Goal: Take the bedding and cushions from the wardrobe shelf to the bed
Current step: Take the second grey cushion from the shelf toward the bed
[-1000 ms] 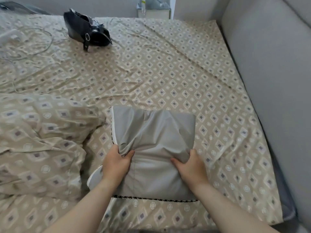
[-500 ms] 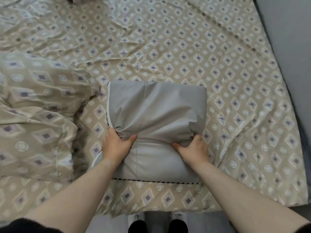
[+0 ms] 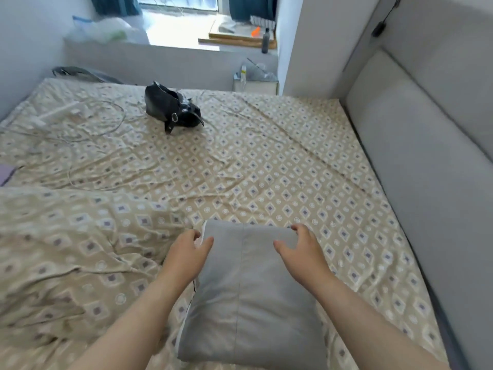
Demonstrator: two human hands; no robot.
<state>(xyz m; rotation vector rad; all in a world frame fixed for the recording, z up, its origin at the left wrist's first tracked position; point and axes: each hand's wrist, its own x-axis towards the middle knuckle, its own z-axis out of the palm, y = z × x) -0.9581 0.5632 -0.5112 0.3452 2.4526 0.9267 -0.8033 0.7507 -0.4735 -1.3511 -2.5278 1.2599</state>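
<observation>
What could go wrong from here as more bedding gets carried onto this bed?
1. The white charger and cable and black leather handbag lie loose on the beige patterned sheet; later loads could bury or snag them.
2. The grey rectangular cushion butts the rumpled patterned duvet; the left hand and right hand show no firm grip.

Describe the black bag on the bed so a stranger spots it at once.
Take the bed covered in beige diamond print. Toward its far edge, below the window, right of a white cable, lies the handbag. It is the only black, shiny thing there; the cushion at the near edge is plain grey.
</observation>
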